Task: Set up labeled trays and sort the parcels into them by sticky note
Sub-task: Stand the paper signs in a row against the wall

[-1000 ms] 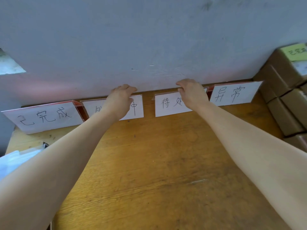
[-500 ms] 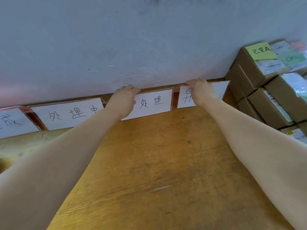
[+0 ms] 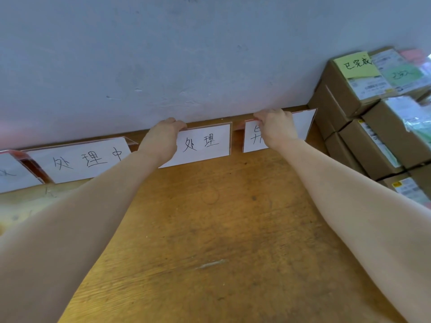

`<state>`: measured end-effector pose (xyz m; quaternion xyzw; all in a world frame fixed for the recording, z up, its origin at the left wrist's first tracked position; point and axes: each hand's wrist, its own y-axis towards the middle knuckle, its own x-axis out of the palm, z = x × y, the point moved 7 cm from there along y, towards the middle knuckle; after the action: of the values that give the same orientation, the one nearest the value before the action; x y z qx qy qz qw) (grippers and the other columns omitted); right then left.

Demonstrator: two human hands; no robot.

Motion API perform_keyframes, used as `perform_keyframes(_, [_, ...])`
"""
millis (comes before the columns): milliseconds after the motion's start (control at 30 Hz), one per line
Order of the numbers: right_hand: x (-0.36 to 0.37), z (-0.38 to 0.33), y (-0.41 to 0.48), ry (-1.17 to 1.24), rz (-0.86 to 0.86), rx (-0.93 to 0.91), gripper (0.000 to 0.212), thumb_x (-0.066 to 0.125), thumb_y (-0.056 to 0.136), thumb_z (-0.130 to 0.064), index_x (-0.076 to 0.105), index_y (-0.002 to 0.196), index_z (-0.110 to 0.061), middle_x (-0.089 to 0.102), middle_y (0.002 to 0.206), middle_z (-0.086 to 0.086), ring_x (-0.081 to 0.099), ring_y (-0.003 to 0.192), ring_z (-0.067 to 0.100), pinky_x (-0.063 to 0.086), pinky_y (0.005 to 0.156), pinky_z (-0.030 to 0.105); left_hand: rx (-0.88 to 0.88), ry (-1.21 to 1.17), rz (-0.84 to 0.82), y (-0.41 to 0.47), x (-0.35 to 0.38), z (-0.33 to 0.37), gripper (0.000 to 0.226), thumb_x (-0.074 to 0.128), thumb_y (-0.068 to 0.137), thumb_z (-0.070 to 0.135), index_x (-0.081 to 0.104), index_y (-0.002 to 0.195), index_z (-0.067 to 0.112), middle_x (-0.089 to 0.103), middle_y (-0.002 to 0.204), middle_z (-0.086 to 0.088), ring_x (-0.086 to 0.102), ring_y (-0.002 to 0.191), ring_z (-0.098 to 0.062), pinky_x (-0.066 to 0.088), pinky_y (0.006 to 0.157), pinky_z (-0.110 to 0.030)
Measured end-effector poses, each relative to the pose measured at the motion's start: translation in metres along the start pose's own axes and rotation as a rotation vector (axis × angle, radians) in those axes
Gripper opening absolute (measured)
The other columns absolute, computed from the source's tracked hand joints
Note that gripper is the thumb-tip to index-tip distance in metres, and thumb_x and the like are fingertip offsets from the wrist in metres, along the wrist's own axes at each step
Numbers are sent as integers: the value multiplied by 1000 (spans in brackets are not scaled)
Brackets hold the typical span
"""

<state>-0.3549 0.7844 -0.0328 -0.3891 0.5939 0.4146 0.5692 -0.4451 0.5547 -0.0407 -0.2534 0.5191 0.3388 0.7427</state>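
A: Left hand (image 3: 163, 138) is gripping the top edge of the third sign (image 3: 205, 143), fingers curling over it; right hand (image 3: 275, 129) is gripping the last sign (image 3: 303, 122) likewise, covering part of its writing.

B: Parcels?

A: Parcels (image 3: 373, 117) are sitting stacked just right of the right hand, unsorted; a yellow sticky note (image 3: 355, 64) is showing on the top one; another sign (image 3: 79, 159) is standing left of the left hand.

B: Risks?

A: Judging only; both held signs are standing close to the wall, so a hard pull could be tipping one forward onto the table (image 3: 210, 229); the last sign is crowding the parcels, so nudging it rightward risks jamming it against the stack.
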Motion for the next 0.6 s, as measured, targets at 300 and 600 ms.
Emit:
perform_keyframes(300, [-66, -77, -23, 158, 111, -188, 37, 42, 99, -17, 50, 134, -10, 52, 137, 8, 37, 133, 26, 19, 108, 34, 92, 12, 205, -40, -56, 17, 40, 49, 89, -5, 53, 128, 2, 55, 123, -19, 50, 111, -39, 36, 95, -42])
perform_keyframes(600, [-164, -184, -96, 256, 331, -379, 32, 48, 96, -17, 58, 125, -8, 58, 127, 7, 43, 125, 27, 22, 103, 34, 127, 3, 506, -146, -166, 7, 35, 47, 93, 4, 54, 127, 7, 55, 126, -12, 49, 116, -32, 35, 99, -37])
